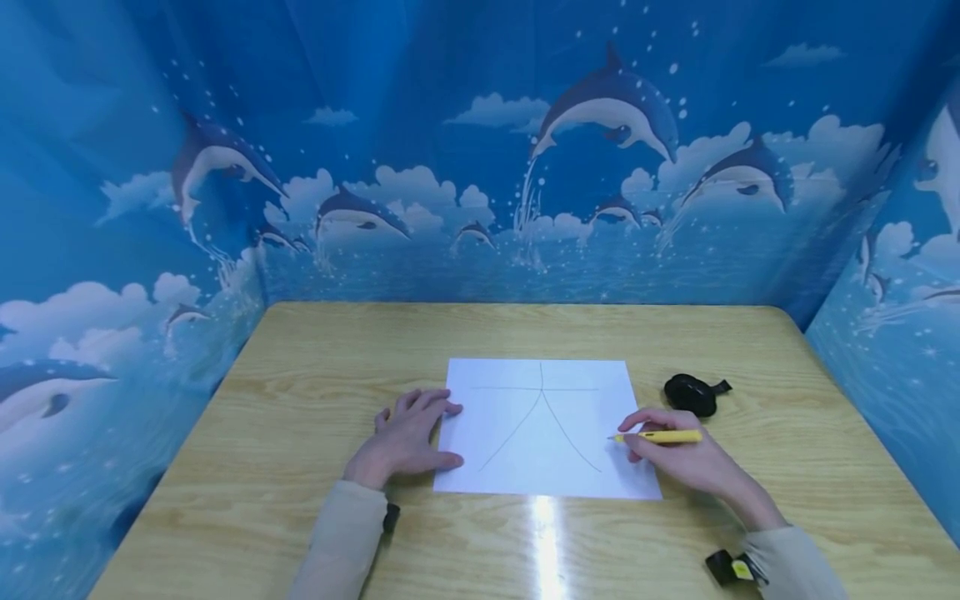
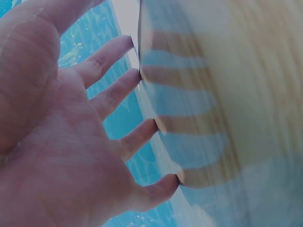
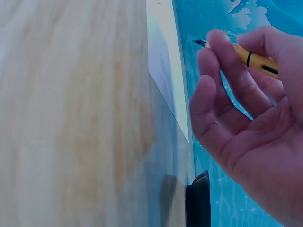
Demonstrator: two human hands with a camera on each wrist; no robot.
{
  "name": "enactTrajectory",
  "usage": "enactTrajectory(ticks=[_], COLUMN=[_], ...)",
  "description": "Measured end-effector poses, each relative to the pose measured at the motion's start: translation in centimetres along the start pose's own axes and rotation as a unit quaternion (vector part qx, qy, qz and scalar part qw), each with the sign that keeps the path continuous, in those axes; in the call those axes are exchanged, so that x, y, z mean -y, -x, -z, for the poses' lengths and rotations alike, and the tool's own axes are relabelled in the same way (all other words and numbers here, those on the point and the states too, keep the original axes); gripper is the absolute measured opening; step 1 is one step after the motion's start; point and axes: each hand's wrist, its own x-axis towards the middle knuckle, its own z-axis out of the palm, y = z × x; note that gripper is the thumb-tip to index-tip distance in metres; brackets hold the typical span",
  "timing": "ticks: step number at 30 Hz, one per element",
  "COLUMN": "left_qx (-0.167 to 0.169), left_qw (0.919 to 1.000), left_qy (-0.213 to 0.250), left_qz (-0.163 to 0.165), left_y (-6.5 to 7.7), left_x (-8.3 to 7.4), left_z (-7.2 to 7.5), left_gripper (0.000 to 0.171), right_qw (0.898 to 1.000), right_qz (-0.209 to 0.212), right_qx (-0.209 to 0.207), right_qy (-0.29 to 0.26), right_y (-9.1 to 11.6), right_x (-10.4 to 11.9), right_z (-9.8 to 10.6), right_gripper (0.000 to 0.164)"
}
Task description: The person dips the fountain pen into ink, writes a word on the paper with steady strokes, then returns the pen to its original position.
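A sheet of white paper [image 1: 517,450] lies on the table, bearing a thin horizontal line, a short vertical line above it and two curves that spread downward. My left hand [image 1: 408,437] has its fingers spread, with thumb and some fingertips on the paper's left edge. In the left wrist view the fingertips of the left hand [image 2: 71,127] touch the tabletop. My right hand [image 1: 678,450] pinches a yellow fountain pen [image 1: 675,436] over the paper's right side, nib pointing left. The right wrist view shows the pen [image 3: 258,60] raised off the surface in the right hand [image 3: 255,118].
A black rounded object with a short tab [image 1: 692,395] sits right of the paper, behind the right hand. The wood-grain table [image 1: 337,350] reaches back to a blue curtain [image 1: 450,275] printed with dolphins. Black wrist devices show at both sleeves.
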Motion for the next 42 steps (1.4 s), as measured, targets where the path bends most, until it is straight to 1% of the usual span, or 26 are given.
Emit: enactTrajectory(ticks=[6, 9, 11, 15, 17, 19, 23, 27, 31, 38, 42], left_qx=[-0.001, -0.001, -0.001, -0.001, -0.001, -0.001, -0.001, 0.002, 0.001, -0.003, -0.001], left_qw=[1.0000, 1.0000, 1.0000, 1.0000, 1.0000, 1.0000, 1.0000, 0.9999, 0.9999, 1.0000, 1.0000], left_qy=[0.001, 0.003, 0.004, 0.004, 0.003, 0.001, 0.000, 0.006, 0.008, 0.006, 0.004], left_qz=[0.005, 0.005, 0.005, 0.004, 0.003, 0.002, 0.006, 0.009, 0.009, 0.005, 0.005], left_y=[0.0, 0.0, 0.0, 0.0, 0.0, -0.1, -0.1, 0.1, 0.1, 0.0, 0.0], left_x=[0.0, -0.1, -0.1, -0.2, -0.1, -0.1, -0.1, -0.2, -0.2, -0.1, -0.1], left_z=[-0.1, -0.1, -0.1, 0.0, 0.1, 0.1, 0.1, -0.1, -0.2, -0.1, -0.1], left_gripper=[0.070, 0.070, 0.070, 0.070, 0.070, 0.070, 0.070, 0.070, 0.070, 0.071, 0.071], right_qw=[0.999, 0.999, 0.999, 0.999, 0.998, 0.997, 0.992, 0.988, 0.988, 0.989, 0.988], right_qz=[-0.008, 0.005, 0.017, 0.037, 0.045, 0.062, 0.090, 0.097, 0.093, 0.061, 0.061], right_qx=[-0.026, -0.035, -0.039, -0.030, -0.032, -0.047, -0.093, -0.118, -0.121, -0.133, -0.139], right_qy=[-0.018, -0.013, 0.005, 0.011, -0.003, -0.010, -0.009, -0.007, -0.008, 0.012, 0.024], right_y=[0.3, 0.3, 0.4, 0.5, 0.6, 0.7, 0.8, 1.0, 1.0, 0.8, 0.8], right_x=[0.4, 0.7, 0.8, 1.1, 1.1, 1.0, 0.8, 0.7, 0.6, 0.7, 0.4], right_z=[0.0, 0.0, 0.0, 0.2, 0.3, 0.3, 0.2, 0.2, 0.2, 0.3, 0.3], right_gripper=[0.018, 0.024, 0.033, 0.055, 0.061, 0.060, 0.051, 0.048, 0.044, 0.039, 0.039])
